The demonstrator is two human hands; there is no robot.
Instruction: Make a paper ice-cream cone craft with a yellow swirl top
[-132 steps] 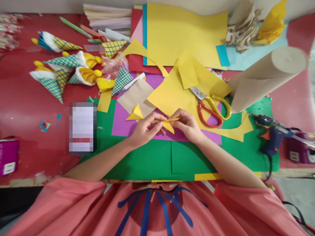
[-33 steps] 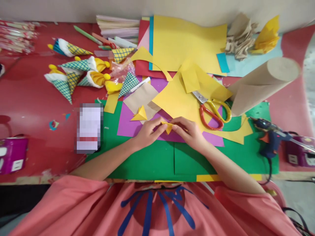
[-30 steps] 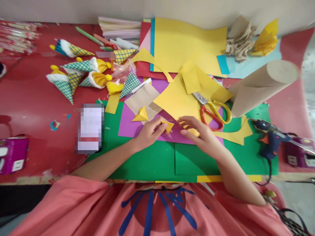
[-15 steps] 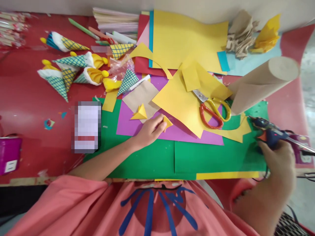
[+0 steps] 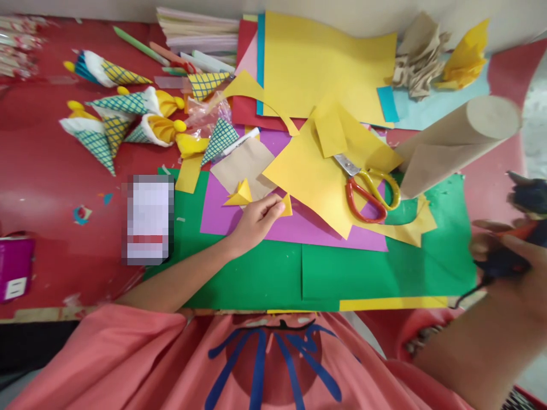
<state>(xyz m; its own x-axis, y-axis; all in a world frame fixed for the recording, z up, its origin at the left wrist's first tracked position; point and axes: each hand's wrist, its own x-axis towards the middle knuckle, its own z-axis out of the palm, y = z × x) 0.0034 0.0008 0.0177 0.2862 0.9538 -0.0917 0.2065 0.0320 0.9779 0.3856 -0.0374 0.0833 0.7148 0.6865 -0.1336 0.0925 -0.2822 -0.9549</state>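
Between thumb and fingers, my left hand (image 5: 261,219) pinches a small folded piece of yellow paper (image 5: 288,206). Just left of it, another folded yellow paper piece (image 5: 240,194) rests partly on a brown paper square (image 5: 248,161). At the right edge my right hand (image 5: 510,256) is wrapped round a dark blue and orange hot glue gun (image 5: 530,193), blurred and partly cut off by the frame. Red and yellow handled scissors (image 5: 366,196) lie on a yellow sheet (image 5: 311,176) to the right of my left hand.
Green card (image 5: 252,279) and a purple sheet (image 5: 231,219) cover the table's front. A brown paper roll (image 5: 453,148) lies at the right. Several paper cones (image 5: 98,145) and a phone-shaped blurred object (image 5: 149,219) are at the left. A cord (image 5: 472,290) trails from the glue gun.
My right hand has carried the glue gun up and to the right, away from the green card's corner. My left hand has turned the yellow piece slightly, moving little.
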